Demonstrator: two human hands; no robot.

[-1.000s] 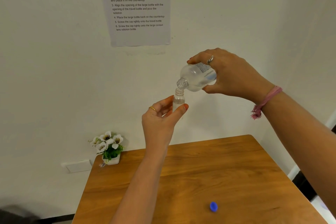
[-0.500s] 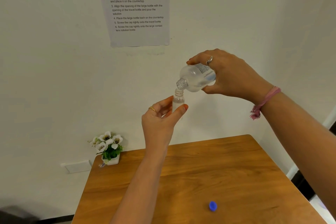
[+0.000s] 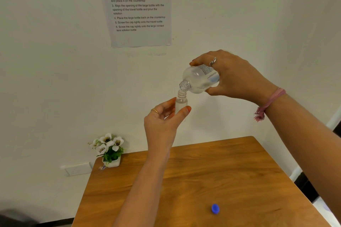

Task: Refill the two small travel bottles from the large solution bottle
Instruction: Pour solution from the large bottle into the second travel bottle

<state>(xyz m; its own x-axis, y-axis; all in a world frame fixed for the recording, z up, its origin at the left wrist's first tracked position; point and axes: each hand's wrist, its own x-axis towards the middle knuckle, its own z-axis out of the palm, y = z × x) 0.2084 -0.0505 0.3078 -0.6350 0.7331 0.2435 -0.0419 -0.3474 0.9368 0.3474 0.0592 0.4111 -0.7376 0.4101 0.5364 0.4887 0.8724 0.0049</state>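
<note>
White wall (image 3: 55, 61) fills the background, printed instruction sheet (image 3: 140, 7) taped up top centre. Wooden tabletop (image 3: 221, 180) below, lower right of view, its far edge against the wall. Wall outlet plate (image 3: 78, 168) just left of the tabletop's far corner.

Right hand (image 3: 238, 77) raised well above the tabletop, fingers curled round the large solution bottle (image 3: 200, 79), thumb under it, fingers over the top. Ring on one finger, pink thread bracelet (image 3: 267, 103) on the wrist. Bottle uncapped and tipped down-left, neck lowest, clear liquid inside, printed label partly showing by the fingers.

Left hand (image 3: 162, 121) lower and left, held in the air, thumb and fingers pinching a small travel bottle (image 3: 181, 101) upright. Gold ring on one finger. Travel bottle uncapped, its open mouth right under the large bottle's mouth, the two just touching or nearly so; cannot tell which. Fill level in the small one unclear.

Small white pot of fake white flowers (image 3: 108, 151) on the tabletop's far left corner. Blue cap (image 3: 215, 208) lies on the tabletop near the front edge, well apart from both hands. Only one travel bottle in view.
</note>
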